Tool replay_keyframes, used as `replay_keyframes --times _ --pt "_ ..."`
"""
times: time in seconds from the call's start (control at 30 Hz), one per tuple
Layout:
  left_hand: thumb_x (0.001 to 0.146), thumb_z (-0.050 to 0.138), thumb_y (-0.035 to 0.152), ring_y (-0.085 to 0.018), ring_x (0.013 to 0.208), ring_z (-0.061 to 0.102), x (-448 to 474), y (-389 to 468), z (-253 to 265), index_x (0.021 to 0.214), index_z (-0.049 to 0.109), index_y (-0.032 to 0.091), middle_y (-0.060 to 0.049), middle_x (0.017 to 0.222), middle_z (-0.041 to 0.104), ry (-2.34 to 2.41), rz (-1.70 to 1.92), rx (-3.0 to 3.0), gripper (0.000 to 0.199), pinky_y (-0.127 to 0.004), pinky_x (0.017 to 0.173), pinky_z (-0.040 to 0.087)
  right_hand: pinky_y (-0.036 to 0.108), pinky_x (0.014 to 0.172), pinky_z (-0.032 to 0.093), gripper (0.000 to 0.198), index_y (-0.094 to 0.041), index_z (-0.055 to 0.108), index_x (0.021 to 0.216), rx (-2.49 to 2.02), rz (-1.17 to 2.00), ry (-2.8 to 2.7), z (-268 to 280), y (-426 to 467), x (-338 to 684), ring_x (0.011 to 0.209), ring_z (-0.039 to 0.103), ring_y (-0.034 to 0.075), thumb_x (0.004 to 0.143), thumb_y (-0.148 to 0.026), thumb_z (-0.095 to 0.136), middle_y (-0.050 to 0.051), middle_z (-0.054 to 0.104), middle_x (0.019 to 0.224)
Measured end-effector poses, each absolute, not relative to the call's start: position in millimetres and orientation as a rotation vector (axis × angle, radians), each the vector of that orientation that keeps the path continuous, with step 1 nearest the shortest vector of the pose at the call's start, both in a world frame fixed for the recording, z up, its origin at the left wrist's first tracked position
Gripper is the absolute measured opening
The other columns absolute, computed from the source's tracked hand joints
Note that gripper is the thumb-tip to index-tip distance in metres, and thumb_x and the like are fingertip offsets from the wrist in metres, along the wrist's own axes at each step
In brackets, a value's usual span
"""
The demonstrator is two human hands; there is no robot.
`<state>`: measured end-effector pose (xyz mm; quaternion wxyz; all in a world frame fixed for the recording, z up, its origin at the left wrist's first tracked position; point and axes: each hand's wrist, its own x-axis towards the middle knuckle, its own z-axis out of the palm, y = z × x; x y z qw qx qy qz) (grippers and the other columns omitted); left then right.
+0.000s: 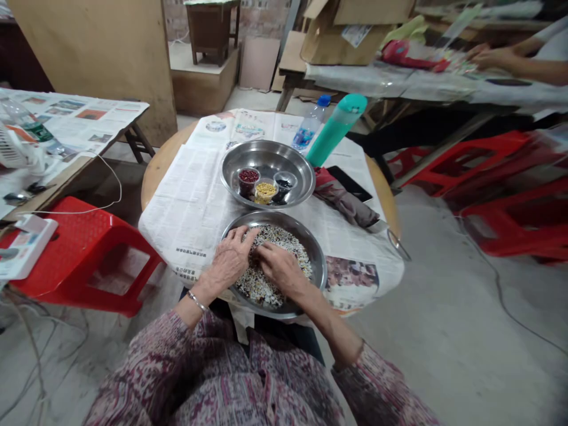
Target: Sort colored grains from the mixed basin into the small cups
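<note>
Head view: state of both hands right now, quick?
Left hand: bent over the mixed grains; open or closed can't be told.
Right hand: curled down at the mixed grains; whether it pinches any can't be told.

Blocked from 12 to 2 o'clock, passable at 10 and 3
Around the near bowl (318, 255), the way is barred by the far bowl (248, 156) at 12, the green bottle (333, 136) at 1 and the grey bundle (350, 206) at 2; passage is afforded over flat newspaper (183, 188).
</note>
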<state>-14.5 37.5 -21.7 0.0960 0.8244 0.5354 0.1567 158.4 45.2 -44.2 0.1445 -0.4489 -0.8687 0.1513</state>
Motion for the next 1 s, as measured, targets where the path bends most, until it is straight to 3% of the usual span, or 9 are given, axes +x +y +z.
replay_keyframes --times 0.2,0.37,0.53,0.7,0.83,1.0 --pt "0.083 0.043 -0.003 -0.025 0.124 0.053 -14.7 39.0 -26.0 0.144 0.043 0.020 -0.011 0.142 0.051 1.623 0.472 2.451 0.065 -0.040 0.103 0.052 0.039 0.098 0.048 0.026 -0.018 0.068 0.114 -1.617 0.132 -2.329 -31.4 58.9 187.2 0.113 0.056 0.027 0.095 -0.018 0.051 0.013 0.066 0.117" --pt "0.083 0.044 -0.003 -0.026 0.123 0.054 -15.3 39.9 -28.7 0.142 0.045 0.020 -0.011 0.141 0.052 1.623 0.486 2.466 0.064 -0.041 0.101 0.053 0.043 0.093 0.052 0.029 -0.018 0.066 0.117 -1.745 0.171 -2.371 -29.1 46.0 188.5 0.110 0.058 0.030 0.095 -0.035 0.058 0.014 0.065 0.115" --pt "0.085 0.044 -0.003 -0.024 0.120 0.056 -17.0 40.8 -31.3 0.138 0.048 0.019 -0.012 0.136 0.055 1.562 0.650 2.462 0.058 -0.041 0.101 0.054 0.042 0.094 0.053 0.031 -0.020 0.062 0.120 -1.449 0.437 -2.383 -33.9 9.6 180.8 0.111 0.060 0.026 0.093 -0.034 0.063 0.011 0.063 0.114" --pt "0.097 0.042 0.005 -0.018 0.111 0.061 -22.1 40.9 -35.0 0.121 0.058 0.019 -0.008 0.119 0.063 1.360 1.105 2.338 0.032 -0.035 0.102 0.053 0.039 0.096 0.052 0.029 -0.021 0.063 0.120 -1.135 0.568 -2.536 -31.6 0.3 156.5 0.115 0.056 0.023 0.091 -0.023 0.064 0.010 0.060 0.120" --pt "0.095 0.047 0.005 -0.019 0.099 0.062 -23.8 41.6 -38.9 0.109 0.062 0.018 -0.006 0.102 0.065 1.379 1.041 2.385 0.024 -0.036 0.094 0.055 0.037 0.093 0.052 0.021 -0.019 0.069 0.106 -1.146 0.416 -2.673 -28.4 24.1 145.6 0.109 0.054 0.024 0.094 -0.013 0.053 0.010 0.064 0.112" --pt "0.088 0.046 -0.003 -0.020 0.097 0.060 -23.3 44.2 -42.9 0.114 0.064 0.018 -0.007 0.101 0.061 1.476 0.899 2.423 0.038 -0.035 0.090 0.056 0.036 0.088 0.050 0.024 -0.020 0.070 0.105 -1.543 0.124 -2.563 -24.4 49.1 168.9 0.109 0.053 0.026 0.094 -0.012 0.050 0.011 0.067 0.113"
